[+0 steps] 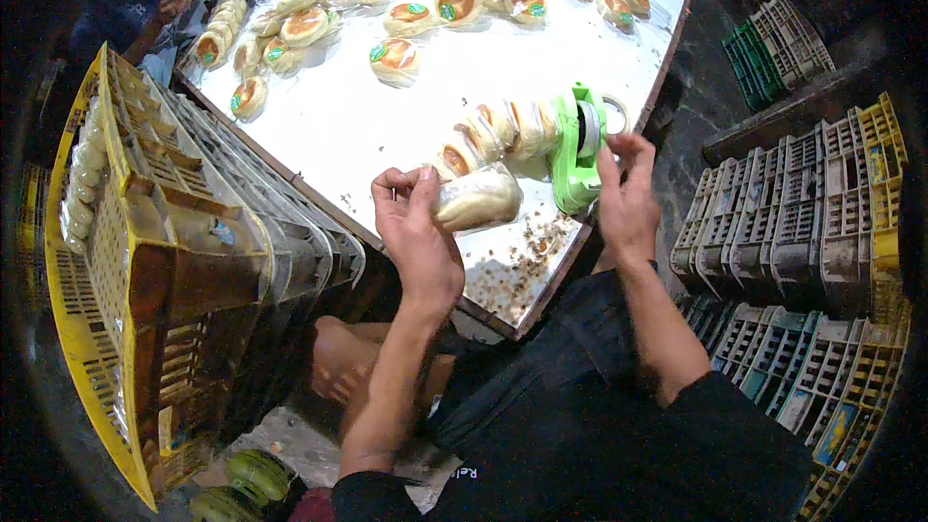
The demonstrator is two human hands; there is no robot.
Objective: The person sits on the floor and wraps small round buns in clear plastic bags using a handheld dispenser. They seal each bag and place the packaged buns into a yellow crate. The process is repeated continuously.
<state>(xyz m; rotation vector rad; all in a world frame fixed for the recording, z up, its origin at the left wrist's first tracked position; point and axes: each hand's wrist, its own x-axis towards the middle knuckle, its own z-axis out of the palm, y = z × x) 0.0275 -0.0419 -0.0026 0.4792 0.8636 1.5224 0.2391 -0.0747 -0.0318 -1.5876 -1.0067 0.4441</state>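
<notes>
My left hand [420, 232] grips a bun in clear plastic wrap [482, 199] by its wrapped end, above the near part of the white tabletop [319, 138]. Right beside the lime-green tape dispenser [573, 177] is my right hand [629, 196], thumb and fingers close together near the tape roll [591, 129]. Whether those fingers pinch a strip of tape cannot be made out. Between the dispenser and the held bun, a curved row of golden-topped buns [500, 130] lies on the table. A second tape roll [615, 114] rests behind the dispenser.
Many wrapped buns with green stickers [395, 61] cover the far table. Dark crumbs [518, 272] litter the near corner. Stacked plastic crates stand left [196, 217] and right [783, 210]. Another person's hand [174, 6] shows at upper left. Green fruits [257, 475] lie low on the floor.
</notes>
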